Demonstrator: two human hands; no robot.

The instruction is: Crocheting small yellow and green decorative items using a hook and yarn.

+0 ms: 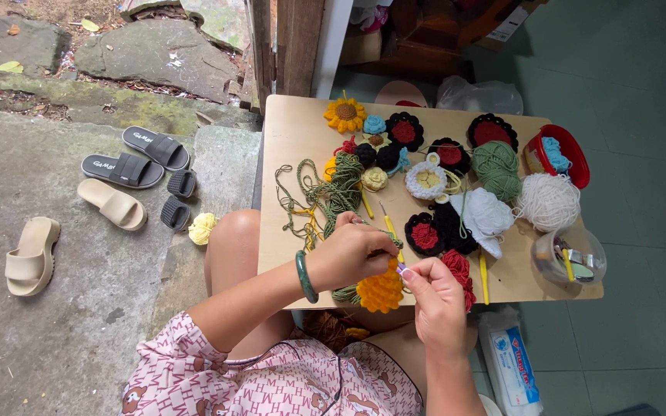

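Both forearms extended forward and converged at the centre. The left hand was curled, knuckles up, fingers closed in a pinch. The right hand lay just beside it, palm down, thumb and forefinger pinched together. Both wrists were slightly flexed.

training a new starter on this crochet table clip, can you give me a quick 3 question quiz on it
1. True or false: the left hand and right hand both work on the orange crochet flower.
2. What is on the left wrist? A) green bangle B) watch C) nothing
3. What kind of thing is the white ball on the wooden board?

Key: 1 true; 2 A, green bangle; 3 yarn.
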